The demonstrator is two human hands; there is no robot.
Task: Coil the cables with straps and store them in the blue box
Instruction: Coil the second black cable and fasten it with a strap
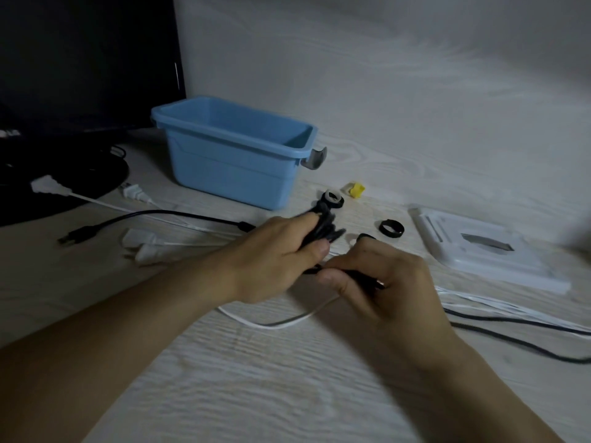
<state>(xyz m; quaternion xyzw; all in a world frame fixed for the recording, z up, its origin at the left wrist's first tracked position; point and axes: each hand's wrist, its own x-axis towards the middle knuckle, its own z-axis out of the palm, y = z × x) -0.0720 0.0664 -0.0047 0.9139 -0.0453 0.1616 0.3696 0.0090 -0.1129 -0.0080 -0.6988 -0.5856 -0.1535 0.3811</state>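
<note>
Left hand (281, 247): my grip is closed round a half-wound black cable bundle (323, 227). Right hand (377, 276): pinches that cable's free end. Blue box (230, 167), toward the tabletop's (287, 378) far edge: apparently empty. Black strap rings (391, 230) unused; white cables (271, 324) uncoiled. Pale woodgrain surface, dim room.

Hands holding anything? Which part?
Left hand grips the coiled bundle of the black cable; right hand pinches the same cable's loose run just below the bundle.
</note>
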